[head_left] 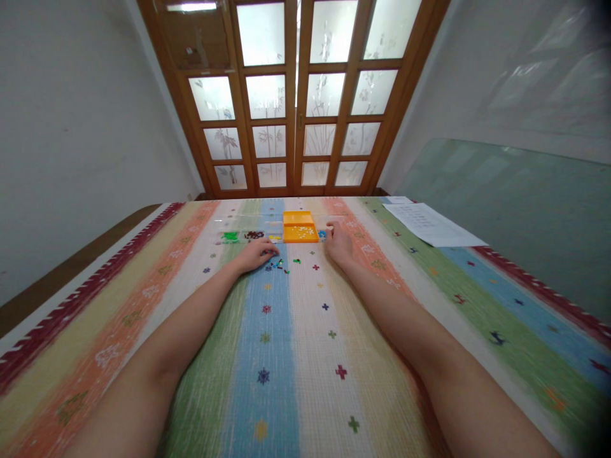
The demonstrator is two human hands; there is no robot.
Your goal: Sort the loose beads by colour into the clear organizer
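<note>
Small coloured pieces (pixel 280 263) lay loose on the cloth-covered bench (pixel 312 369) in the head view, scattered in a little cluster across a blue stripe and onto the white one beside it, a green piece (pixel 297 261) slightly apart to the right. The left hand (pixel 258 254) rested just beside the cluster on its left, fingers curled and pointing toward it; whether they pinched a piece could not be told. Beyond the cluster stood an orange box (pixel 296 218) with its lid tipped back, white pieces (pixel 302 231) spread in its near half. To its left were green pieces (pixel 230 236), dark reddish-brown pieces (pixel 254 235) and yellow pieces (pixel 275 238) in clear compartments; to its right, blue pieces (pixel 321 235). The right hand (pixel 338 243) was at those blue pieces, its fingers bent and partly covering them, and its grip could not be made out. Paper sheets (pixel 432 224) lay farther right, and wooden doors (pixel 294 95) with patterned panes rose behind the bench.
</note>
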